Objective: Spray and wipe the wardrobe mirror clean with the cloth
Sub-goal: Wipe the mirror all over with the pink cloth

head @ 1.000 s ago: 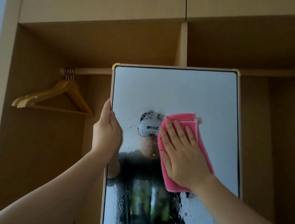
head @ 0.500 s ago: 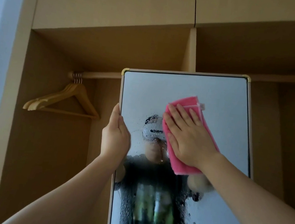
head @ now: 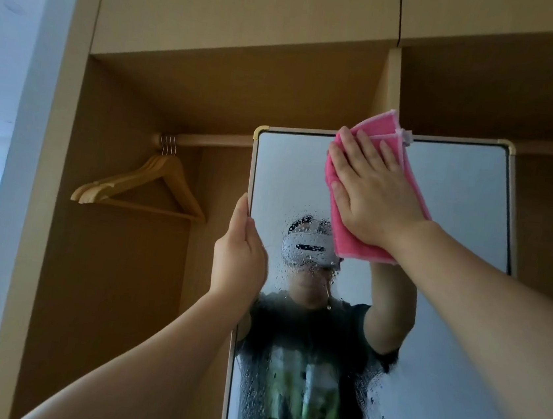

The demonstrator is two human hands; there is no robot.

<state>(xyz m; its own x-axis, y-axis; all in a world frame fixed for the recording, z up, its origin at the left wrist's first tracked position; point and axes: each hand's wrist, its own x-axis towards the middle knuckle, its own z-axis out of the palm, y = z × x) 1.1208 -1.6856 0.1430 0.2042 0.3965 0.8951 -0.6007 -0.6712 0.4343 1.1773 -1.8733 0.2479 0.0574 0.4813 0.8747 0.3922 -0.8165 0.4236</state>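
A tall framed mirror [head: 457, 209] stands in the open wardrobe, its lower glass covered in spray droplets. My right hand [head: 370, 189] lies flat with straight fingers on a folded pink cloth [head: 357, 242], pressing it against the glass at the mirror's top edge; the cloth's upper corner sticks up past the frame. My left hand [head: 239, 253] grips the mirror's left edge at mid height, thumb along the frame. No spray bottle is in view.
The wardrobe's wooden hanging rail [head: 207, 140] carries several wooden hangers [head: 154, 185] to the left of the mirror. A vertical divider [head: 390, 91] stands behind the mirror's top. White wall and a bright room lie at far left.
My right hand has slid the pink cloth upward from mid-mirror to the top edge. My left hand keeps its hold on the left frame. The view has tilted up and left.
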